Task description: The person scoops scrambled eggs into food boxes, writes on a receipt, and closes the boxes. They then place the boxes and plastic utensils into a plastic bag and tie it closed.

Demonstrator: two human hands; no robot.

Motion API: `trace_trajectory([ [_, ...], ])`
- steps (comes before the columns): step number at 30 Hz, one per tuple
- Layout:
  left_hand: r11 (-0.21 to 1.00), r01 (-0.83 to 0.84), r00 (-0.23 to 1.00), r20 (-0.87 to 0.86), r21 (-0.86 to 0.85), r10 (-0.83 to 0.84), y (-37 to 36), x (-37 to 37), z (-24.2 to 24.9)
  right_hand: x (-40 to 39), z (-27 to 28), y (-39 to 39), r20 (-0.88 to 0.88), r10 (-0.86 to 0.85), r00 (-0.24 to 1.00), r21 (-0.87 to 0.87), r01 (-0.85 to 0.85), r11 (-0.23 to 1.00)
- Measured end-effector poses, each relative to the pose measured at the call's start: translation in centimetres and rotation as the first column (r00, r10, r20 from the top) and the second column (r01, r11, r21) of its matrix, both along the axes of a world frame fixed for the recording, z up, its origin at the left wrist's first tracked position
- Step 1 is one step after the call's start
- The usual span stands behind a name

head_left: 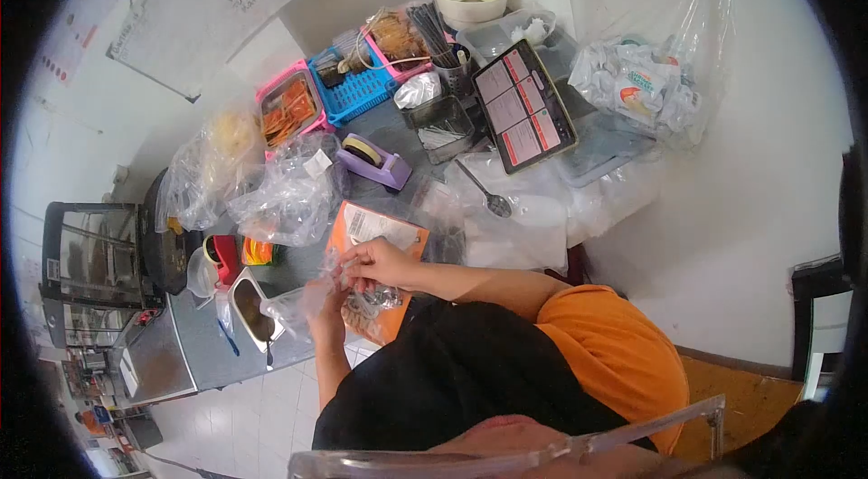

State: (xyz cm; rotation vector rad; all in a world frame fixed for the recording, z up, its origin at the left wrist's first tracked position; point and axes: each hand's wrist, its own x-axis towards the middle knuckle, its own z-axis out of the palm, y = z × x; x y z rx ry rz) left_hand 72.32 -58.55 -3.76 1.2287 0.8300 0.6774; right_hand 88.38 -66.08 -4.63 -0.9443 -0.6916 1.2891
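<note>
Near the counter's front edge, my left hand (327,305) and my right hand (380,264) meet with fingers pinched on a clear plastic bag (287,305). Some of the bag hangs out to the left of my left hand. Directly behind and below my hands is an orange package (411,237) with a white label, partly covered by my right hand and by crinkled clear plastic. The exact fold of plastic between my fingertips is too small to make out.
Behind my hands stand a purple tape dispenser (378,163), clear bags (289,190), pink and blue baskets (353,86) and a tablet (523,107). A black spoon (495,201) lies on plastic bags at the right. A metal tray (253,307) and red dispenser (224,258) are left.
</note>
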Motion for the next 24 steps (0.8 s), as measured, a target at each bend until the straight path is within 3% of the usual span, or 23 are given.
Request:
trace_trajectory([
  [2,0.99,0.051,0.998,-0.052,0.131,-0.045,0.4,-0.5,-1.2,0.5,0.0,0.2,0.028,0.102,0.994,-0.053,-0.101,0.994],
  [5,0.997,-0.046,0.995,0.089,0.057,0.041,-0.6,-0.3,-1.3,0.6,0.0,0.2,0.014,0.133,0.991,-0.049,-0.132,0.99],
  [9,0.998,-0.002,0.999,-0.034,0.056,0.004,-0.6,-0.1,-0.7,0.6,-0.9,0.3,0.021,0.146,0.989,0.001,-0.146,0.989],
  [12,0.995,-0.096,0.99,0.104,0.008,0.094,-0.7,0.0,-1.2,0.6,-1.1,0.5,0.007,0.14,0.99,0.004,-0.14,0.99],
  [14,0.995,0.018,0.994,-0.112,0.096,-0.008,0.7,-0.7,-2.6,0.6,-0.6,0.3,-0.017,0.105,0.994,-0.027,-0.106,0.994],
  [15,0.995,0.015,0.994,-0.112,0.095,-0.004,0.6,-0.9,-2.6,0.5,-0.6,0.3,-0.017,0.109,0.994,-0.027,-0.109,0.994],
  [17,0.892,0.112,0.908,-0.411,0.438,0.088,0.2,-1.0,-1.9,0.3,-0.7,0.3,-0.054,0.066,0.996,-0.062,-0.069,0.996],
  [18,0.892,0.109,0.907,-0.41,0.439,0.091,0.2,-0.7,-1.2,0.3,-0.7,0.3,-0.054,0.069,0.996,-0.062,-0.073,0.995],
  [20,0.898,0.254,0.711,-0.699,0.361,0.08,0.3,0.2,0.0,0.3,-0.8,0.2,-0.024,0.086,0.996,-0.016,-0.086,0.996],
  [21,0.897,0.255,0.711,-0.699,0.36,0.078,-0.5,0.6,0.2,0.3,-0.8,0.0,-0.025,0.084,0.996,-0.016,-0.084,0.996],
  [22,0.966,-0.032,0.933,-0.339,0.258,0.121,-1.8,1.3,0.4,0.4,-0.7,-0.1,0.0,0.096,0.995,0.014,-0.096,0.995],
  [23,0.968,-0.25,0.967,0.066,0.032,0.247,-2.6,1.7,0.4,0.4,-0.7,-0.2,0.025,0.106,0.994,0.043,-0.107,0.993],
  [24,0.969,-0.247,0.967,0.066,0.031,0.244,-2.7,1.8,0.3,0.5,-0.5,-0.3,0.026,0.104,0.994,0.042,-0.105,0.994],
])
